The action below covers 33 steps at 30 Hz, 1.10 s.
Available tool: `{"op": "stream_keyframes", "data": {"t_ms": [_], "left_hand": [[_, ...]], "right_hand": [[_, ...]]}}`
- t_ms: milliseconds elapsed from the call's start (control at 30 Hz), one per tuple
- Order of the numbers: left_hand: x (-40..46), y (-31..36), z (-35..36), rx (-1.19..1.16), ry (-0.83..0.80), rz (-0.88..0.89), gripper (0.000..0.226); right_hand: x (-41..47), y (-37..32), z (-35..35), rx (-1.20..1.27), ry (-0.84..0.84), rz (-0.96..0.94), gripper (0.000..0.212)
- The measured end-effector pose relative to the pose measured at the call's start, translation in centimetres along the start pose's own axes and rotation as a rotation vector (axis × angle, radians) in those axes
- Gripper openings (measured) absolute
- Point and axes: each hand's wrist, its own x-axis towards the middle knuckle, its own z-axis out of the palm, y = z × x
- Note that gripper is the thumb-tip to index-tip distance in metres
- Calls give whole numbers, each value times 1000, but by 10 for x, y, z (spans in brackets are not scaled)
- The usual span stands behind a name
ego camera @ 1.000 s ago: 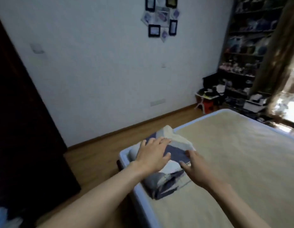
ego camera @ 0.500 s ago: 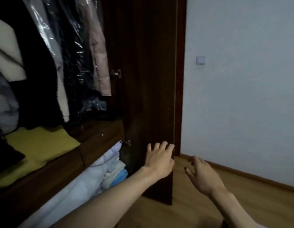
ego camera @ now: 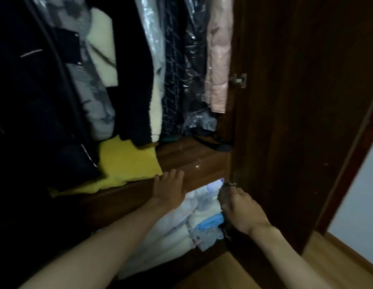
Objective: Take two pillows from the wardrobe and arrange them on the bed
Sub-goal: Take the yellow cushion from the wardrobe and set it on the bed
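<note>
I face the open wardrobe (ego camera: 202,163), dark brown wood. In its lower compartment lies a stack of pale bedding (ego camera: 181,224), white and light blue; I cannot tell which pieces are pillows. My left hand (ego camera: 170,189) is spread flat over the front of the shelf board just above the stack, fingers apart, holding nothing. My right hand (ego camera: 237,207) reaches to the right end of the stack beside the door, fingers curled; whether it grips the fabric is unclear. The bed is out of view.
Coats and plastic-covered garments (ego camera: 177,65) hang above the shelf. A folded yellow cloth (ego camera: 127,161) lies on the shelf at left. The open wardrobe door (ego camera: 296,122) stands close on the right, with wooden floor (ego camera: 223,274) and a white wall (ego camera: 360,195) beyond.
A second ago both hands lay on a folded pillow on the bed. The view has since swung to the wardrobe, and both hands have moved in to the lower compartment.
</note>
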Motion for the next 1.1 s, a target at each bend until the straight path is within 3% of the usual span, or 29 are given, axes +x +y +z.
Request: {"op": "stream_keyframes", "data": {"t_ms": [133,267,367,433,500,667,933,1067,1100], "left_hand": [[46,-78,12,23,76,-241,37],[78,-169,19,16,189,-483,40],[85,-220,25,-28,144,-590,50],[83,-236,36,6,37,-556,57],[82,-237,49,43,-36,-521,49],[86,-229,44,52,-34,-526,38],[21,-156,46,-15,204,-384,46],[-6,-117,54,-3,317,-244,7],[-10,-113,54,-13,282,-202,13]], "right_hand": [[70,-29,25,0,-65,-135,38],[137,-76,42,-92,-141,-374,32],[181,-119,51,-15,-131,-463,35],[205,-148,58,2,-141,-509,44],[224,-174,67,-1,-159,-563,49],[253,-217,93,-11,-187,-665,50],[271,-248,119,-52,-17,-845,40],[285,-230,126,-75,-17,-845,53],[289,-220,128,-94,-15,-818,57]]}}
